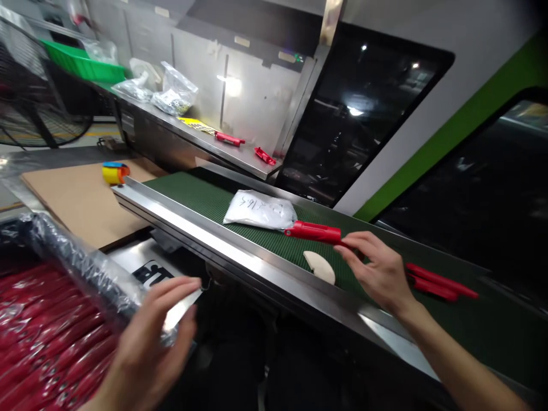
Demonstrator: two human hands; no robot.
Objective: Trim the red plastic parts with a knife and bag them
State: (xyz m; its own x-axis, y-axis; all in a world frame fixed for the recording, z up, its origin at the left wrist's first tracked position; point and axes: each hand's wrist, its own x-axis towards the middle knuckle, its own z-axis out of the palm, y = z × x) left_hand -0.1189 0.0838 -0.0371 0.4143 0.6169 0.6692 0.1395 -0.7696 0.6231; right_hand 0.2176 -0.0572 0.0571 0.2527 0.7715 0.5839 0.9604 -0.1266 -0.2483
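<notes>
My right hand (pixel 379 268) reaches over the green conveyor belt (pixel 201 197) and its fingertips pinch the near end of a red plastic handle (pixel 314 231) lying on the belt. A white crescent-shaped piece (pixel 320 266) lies just left of that hand. A white plastic bag with writing (pixel 260 210) rests beyond the handle. Two more red handles (pixel 439 282) lie on the belt behind my right wrist. My left hand (pixel 156 337) hovers with fingers spread over the edge of a plastic-lined bin of red handles (pixel 40 337), holding nothing.
A steel shelf (pixel 180 128) behind the belt carries clear bags of parts (pixel 173 91), a green tray (pixel 81 63) and two red pieces (pixel 246 145). A cardboard sheet (pixel 77 200) with a yellow tape roll (pixel 115 172) lies left. A fan (pixel 29 85) stands far left.
</notes>
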